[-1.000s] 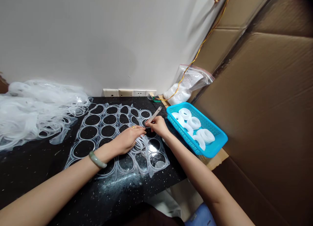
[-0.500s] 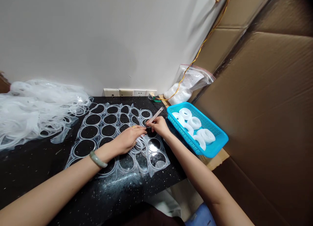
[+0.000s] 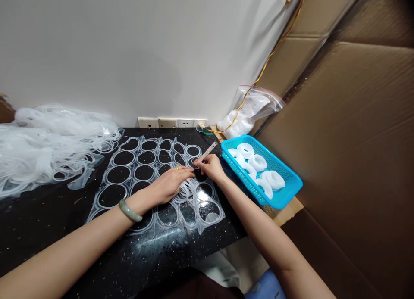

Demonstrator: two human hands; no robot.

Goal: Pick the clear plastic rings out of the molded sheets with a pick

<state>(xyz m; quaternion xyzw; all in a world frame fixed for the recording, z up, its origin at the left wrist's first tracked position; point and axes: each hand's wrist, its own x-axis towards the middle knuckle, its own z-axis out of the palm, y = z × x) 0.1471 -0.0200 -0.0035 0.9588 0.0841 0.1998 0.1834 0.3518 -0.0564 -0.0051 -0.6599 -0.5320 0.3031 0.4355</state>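
Translucent plastic ring sheet (image 3: pixel 131 178) lying flat on a black speckled countertop (image 3: pixel 42 234), directly beneath both hands, with rows of oval openings showing the dark surface through it. Left hand (image 3: pixel 170 185) lies open on the sheet, fingers extended toward the right hand and resting over a small bunch of looped rings (image 3: pixel 185 191), which sit just below the fingers; a pale green bangle (image 3: pixel 130 210) encircles the wrist and a gold finger ring (image 3: pixel 177 167) is worn on the hand. Right hand (image 3: pixel 211 167) is closed in a firm pinch on the lower end of a narrow metal strip (image 3: pixel 207 153), angled up and away toward the wall; whether the strip is a ruler or a scraper cannot be told. Its fingertips lie just beside those of the left hand. Right of the right hand, a bright blue mesh plastic basket (image 3: pixel 246 182) contains several coiled bundles of white rings (image 3: pixel 258 162). Beyond the basket, a zip-top plastic bag (image 3: pixel 255 105) holds white material, its printing too blurred to read, and a yellow wire (image 3: pixel 268 62) crosses it. Left of the left hand lies a loose heap of clear ring offcuts (image 3: pixel 48 148)
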